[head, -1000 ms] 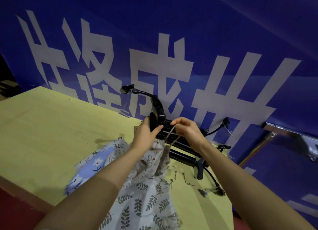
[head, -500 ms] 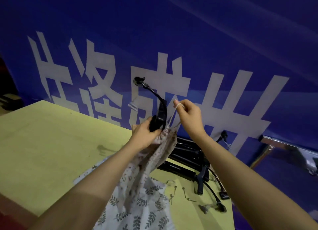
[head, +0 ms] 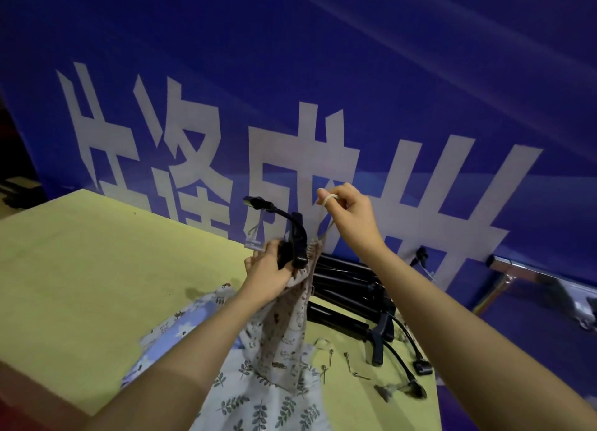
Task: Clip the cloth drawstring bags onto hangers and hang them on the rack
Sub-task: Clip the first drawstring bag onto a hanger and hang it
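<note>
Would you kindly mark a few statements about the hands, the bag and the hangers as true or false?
1. The left hand holds a black hanger against the bag's gathered top. True.
2. The right hand rests flat on the table. False: it is raised, pulling the drawstring looped over a finger.
3. More black hangers lie stacked on the yellow table. True.
4. The held bag is plain red. False: it is pale with small printed motifs.

Right hand (head: 350, 216) is higher now, pulling the drawstring (head: 329, 199) taut, looped over a finger. Left hand (head: 268, 270) lifts the bag (head: 287, 321) and black hanger (head: 295, 241) off the tabletop (head: 97, 269).
</note>
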`<state>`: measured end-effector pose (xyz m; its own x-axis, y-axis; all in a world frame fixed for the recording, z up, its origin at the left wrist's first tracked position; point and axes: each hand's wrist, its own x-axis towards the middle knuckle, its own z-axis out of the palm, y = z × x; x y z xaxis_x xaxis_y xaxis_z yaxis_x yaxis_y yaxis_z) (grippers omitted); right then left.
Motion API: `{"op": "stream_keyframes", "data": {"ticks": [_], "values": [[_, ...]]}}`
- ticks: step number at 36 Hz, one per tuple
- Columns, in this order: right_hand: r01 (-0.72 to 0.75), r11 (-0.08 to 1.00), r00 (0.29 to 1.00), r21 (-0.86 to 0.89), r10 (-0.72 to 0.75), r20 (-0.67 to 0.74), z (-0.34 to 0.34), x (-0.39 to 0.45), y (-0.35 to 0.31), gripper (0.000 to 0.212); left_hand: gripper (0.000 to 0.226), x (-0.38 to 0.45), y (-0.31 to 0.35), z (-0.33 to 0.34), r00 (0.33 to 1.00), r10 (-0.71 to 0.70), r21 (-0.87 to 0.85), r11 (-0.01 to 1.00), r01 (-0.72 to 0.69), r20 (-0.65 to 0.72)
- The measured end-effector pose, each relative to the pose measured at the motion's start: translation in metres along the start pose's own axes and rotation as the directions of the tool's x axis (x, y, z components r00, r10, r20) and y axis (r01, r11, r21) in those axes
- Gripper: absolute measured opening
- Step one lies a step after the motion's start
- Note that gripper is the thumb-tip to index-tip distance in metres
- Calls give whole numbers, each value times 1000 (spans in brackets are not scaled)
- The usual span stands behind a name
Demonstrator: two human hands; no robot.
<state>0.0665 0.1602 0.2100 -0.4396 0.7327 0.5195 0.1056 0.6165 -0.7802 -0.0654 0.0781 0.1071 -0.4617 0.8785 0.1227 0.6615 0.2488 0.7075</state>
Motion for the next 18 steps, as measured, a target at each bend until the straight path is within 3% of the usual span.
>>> {"op": "stream_keyframes", "data": {"ticks": [5,8,11,13,15,18], "values": [[-15,999,1000,41,14,25,1,3,-9,30,38,-12,10,-9,968,161,-227,953,-203,-191],[-16,998,999,56,14,32,2,4,-13,28,17,-18,13,-10,926,199,-137,958,-253,-321],[-21,996,1000,81,19,21,1,6,-15,24,36,-24,27,-12,813,374,66,920,-387,-446],[-19,994,1000,104,17,21,-1,8,-16,24,33,-24,39,-15,745,469,106,871,-480,-474],[-10,993,1000,122,7,25,-3,10,-20,22,22,-20,51,-15,781,475,32,861,-507,-405],[11,992,999,129,-16,43,-5,12,-25,14,38,-13,70,-17,927,308,-154,927,-343,-216]]}}
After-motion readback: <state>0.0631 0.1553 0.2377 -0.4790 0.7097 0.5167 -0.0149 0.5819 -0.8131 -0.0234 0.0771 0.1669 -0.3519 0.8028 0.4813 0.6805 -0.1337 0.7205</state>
